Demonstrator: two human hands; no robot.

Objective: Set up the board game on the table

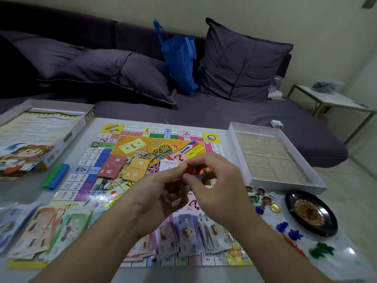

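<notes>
The colourful game board lies flat on the white table. Above its middle, my left hand and my right hand meet, both pinching a small orange-red game piece between fingertips. A red card stack and an orange card stack lie on the board's centre. Paper money is fanned along the near left edge, and more notes lie under my wrists.
The box lid lies at left with green and blue sticks beside it. The open white box tray sits at right. A black roulette wheel, character pawns, a die, a gold coin and coloured plastic pieces lie near right. A purple sofa stands behind.
</notes>
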